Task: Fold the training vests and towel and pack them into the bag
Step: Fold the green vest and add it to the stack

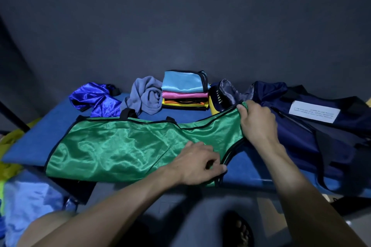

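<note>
The green vest [128,146] was laid flat across the blue surface [40,136], evidently spread so its halves could be matched before folding. Its far shoulder strap was pinched by the right hand [257,124], fingers curled over the black-trimmed edge; its near strap was gripped by the left hand [197,163], thumb and fingers closed on the trim at the armhole. Both grips were placed at the strap end, probably so that this end could be carried over the body of the vest, which stretched away from both hands.

Beyond the right hand's grip, a stack of folded vests [184,92] was seen, light blue on pink on yellow and orange. Beside the stack, a grey towel [146,96] lay crumpled, and further from the grips a royal-blue vest [94,98] lay bunched; neither was folded yet. On the outer side of the right hand, the navy bag [313,126] lay slumped. Whether anything had been packed into it could not be told.
</note>
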A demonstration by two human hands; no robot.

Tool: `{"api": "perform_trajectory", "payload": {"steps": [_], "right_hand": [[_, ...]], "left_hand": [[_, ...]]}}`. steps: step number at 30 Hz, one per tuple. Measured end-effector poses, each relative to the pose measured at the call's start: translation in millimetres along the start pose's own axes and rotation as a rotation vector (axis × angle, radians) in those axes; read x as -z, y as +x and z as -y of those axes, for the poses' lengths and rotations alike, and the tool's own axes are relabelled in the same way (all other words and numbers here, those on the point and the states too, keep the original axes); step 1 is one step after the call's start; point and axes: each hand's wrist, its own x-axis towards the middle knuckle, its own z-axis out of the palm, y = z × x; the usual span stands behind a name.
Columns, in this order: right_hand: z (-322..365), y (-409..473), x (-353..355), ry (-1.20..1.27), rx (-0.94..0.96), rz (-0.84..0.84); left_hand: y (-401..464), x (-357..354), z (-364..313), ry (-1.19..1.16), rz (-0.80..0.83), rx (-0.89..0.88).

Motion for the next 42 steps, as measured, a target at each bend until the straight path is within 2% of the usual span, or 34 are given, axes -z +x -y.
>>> {"api": "perform_trajectory", "payload": {"steps": [3, 5, 10, 16, 18, 21, 25, 30, 34, 39, 42], "right_hand": [[-2, 2, 1, 0.024, -0.005, -0.003], [-2, 4, 0, 0.027, -0.013, -0.001], [0, 7, -2, 0.017, -0.026, 0.003], [0, 7, -2, 0.005, -0.023, 0.002], [0, 7, -2, -0.006, -0.034, -0.005], [2, 4, -2, -0.031, -0.055, -0.010], [4, 1, -1, -0.031, -0.059, -0.025], [3, 2, -3, -0.036, -0.052, -0.041], [4, 3, -3, -0.030, -0.064, -0.040], [2, 5, -2, 0.010, -0.053, -0.060], [2, 5, -3, 0.013, -0.053, -0.065]], "left_hand": [[-5, 18, 6, -0.017, -0.104, -0.019], [-14, 34, 19, 0.065, -0.174, 0.023], [-59, 70, 65, 0.300, -0.257, 0.365], [-115, 101, 154, 0.288, -0.446, 0.671], [-127, 108, 187, 0.276, -0.462, 0.727], [-130, 107, 214, 0.210, -0.402, 0.704], [-124, 103, 225, 0.186, -0.433, 0.557], [-121, 103, 244, 0.131, -0.471, 0.459], [-106, 97, 246, 0.051, -0.444, 0.551], [-93, 93, 241, 0.031, -0.400, 0.801], [-93, 90, 239, 0.126, -0.394, 0.777]]}}
